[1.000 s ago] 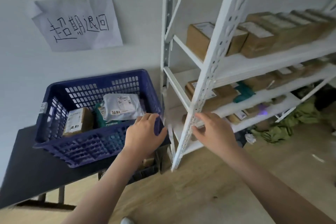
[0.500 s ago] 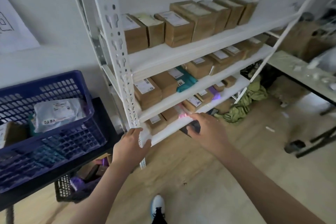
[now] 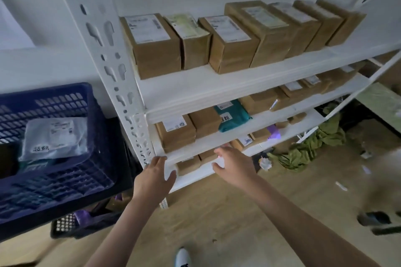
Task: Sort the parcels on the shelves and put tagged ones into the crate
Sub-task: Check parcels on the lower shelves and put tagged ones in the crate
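hands (image 3: 191,171) risen to shelf edge (image 3: 217,143), both empty

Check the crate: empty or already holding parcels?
Holding parcels: a white mailer lies inside the crate.

Single head-worn view, angled forward and down, close to white shelving (image 3: 195,91)

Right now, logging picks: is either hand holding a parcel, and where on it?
Neither. The left hand and right hand reach open-fingered toward the lowest shelf, gripping nothing.
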`<state>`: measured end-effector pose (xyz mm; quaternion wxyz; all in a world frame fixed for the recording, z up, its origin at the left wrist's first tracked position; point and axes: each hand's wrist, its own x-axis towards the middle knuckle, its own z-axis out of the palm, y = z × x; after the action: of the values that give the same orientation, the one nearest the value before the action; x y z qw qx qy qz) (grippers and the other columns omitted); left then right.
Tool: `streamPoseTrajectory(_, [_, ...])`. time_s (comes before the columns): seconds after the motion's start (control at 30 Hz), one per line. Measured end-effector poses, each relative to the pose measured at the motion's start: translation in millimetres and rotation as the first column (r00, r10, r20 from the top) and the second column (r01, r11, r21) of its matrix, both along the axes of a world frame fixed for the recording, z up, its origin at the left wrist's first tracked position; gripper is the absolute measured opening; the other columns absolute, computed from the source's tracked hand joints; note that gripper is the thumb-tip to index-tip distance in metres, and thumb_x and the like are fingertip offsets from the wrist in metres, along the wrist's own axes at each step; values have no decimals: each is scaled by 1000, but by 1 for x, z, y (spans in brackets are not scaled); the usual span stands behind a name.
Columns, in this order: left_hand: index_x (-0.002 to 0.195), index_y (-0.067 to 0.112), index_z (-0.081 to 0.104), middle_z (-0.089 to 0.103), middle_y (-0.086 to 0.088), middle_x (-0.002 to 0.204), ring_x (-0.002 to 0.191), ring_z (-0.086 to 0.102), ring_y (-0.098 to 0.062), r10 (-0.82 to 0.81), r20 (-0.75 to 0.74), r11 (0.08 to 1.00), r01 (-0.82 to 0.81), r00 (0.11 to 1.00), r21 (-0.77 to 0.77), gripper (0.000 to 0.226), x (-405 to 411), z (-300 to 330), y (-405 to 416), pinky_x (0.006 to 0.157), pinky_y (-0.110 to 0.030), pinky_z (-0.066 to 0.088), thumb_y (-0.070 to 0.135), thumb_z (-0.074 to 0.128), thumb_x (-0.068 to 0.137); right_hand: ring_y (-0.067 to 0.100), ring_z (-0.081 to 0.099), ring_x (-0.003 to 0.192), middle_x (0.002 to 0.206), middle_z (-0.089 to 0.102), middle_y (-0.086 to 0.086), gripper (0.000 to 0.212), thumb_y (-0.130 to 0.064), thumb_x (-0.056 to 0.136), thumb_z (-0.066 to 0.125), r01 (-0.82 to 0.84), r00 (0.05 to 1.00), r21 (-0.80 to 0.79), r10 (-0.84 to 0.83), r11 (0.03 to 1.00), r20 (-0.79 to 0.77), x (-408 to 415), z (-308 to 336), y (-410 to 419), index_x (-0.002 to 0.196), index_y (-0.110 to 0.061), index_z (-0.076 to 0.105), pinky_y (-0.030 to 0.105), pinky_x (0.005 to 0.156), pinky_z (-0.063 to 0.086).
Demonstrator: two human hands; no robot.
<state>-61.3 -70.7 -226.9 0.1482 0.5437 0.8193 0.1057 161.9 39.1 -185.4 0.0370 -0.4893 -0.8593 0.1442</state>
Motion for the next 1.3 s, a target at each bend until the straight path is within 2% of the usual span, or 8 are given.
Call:
streamPoseTrajectory(0.17, [149,15,27,37,-1,151,128,50,-21,84,-4,992,-84,996,-98,67,7,-9,28,80,-36,55,55,42,97,14,61,104,121,63,-6,44,-41,96,56,-79,996,-72,82,994,37,-17,-15,46,135,-22,53,32,80,52])
streamPoseTrajectory(0.33, [157,9,4,28,-11,159,134,47,-27,169,-26,957,-170,985,-233,84,10,-19,51,90,-39,53,55,42,98,9,58,79,109,67,-4,46,-41,97,57,-187,980,-107,193,976,51,-39,-25,86,137,-18,52,27,61,42])
streamPoseTrajectory(0.6, [150,8,22,54,-16,130,106,62,-35,377,39,922,-371,926,-111,75,17,-28,79,78,-43,54,43,58,94,19,56,72,80,53,-4,33,-39,94,60,-385,915,-164,399,908,58,-68,-43,128,112,-11,57,30,57,40])
streamPoseTrajectory(0.7, [141,12,34,55,-13,127,100,64,-32,437,82,899,-431,896,-81,63,24,-29,79,81,-45,55,42,60,92,24,60,80,91,58,2,33,-39,94,60,-443,886,-189,459,877,56,-64,-49,128,107,-9,54,36,66,51])
streamPoseTrajectory(0.87, [132,21,42,52,1,128,93,67,-23,465,148,884,-467,873,-27,53,63,-25,55,73,-46,56,45,60,88,26,59,97,106,61,5,32,-36,95,58,-509,855,-173,519,843,15,-30,-53,119,111,-9,55,34,68,43])
streamPoseTrajectory(1.0, [115,26,53,60,9,113,85,67,-15,457,141,887,-463,878,11,35,87,-30,26,65,-39,56,44,62,86,25,59,106,118,62,3,41,-39,95,57,-546,834,-143,552,825,-3,5,-61,107,125,-12,56,35,77,50])
streamPoseTrajectory(1.2, [126,27,48,64,10,113,88,67,-15,434,60,901,-431,899,-57,46,72,-33,30,65,-36,56,43,64,85,22,64,95,115,64,4,59,-39,88,69,-472,875,-203,484,858,7,-3,-61,114,137,-13,49,30,70,50])
streamPoseTrajectory(1.3, [125,23,47,62,5,111,90,67,-19,362,40,930,-358,931,-78,48,57,-30,46,68,-40,58,41,65,85,23,62,87,103,61,5,43,-34,87,69,-442,885,-251,464,861,33,-23,-58,116,116,-9,51,32,68,50])
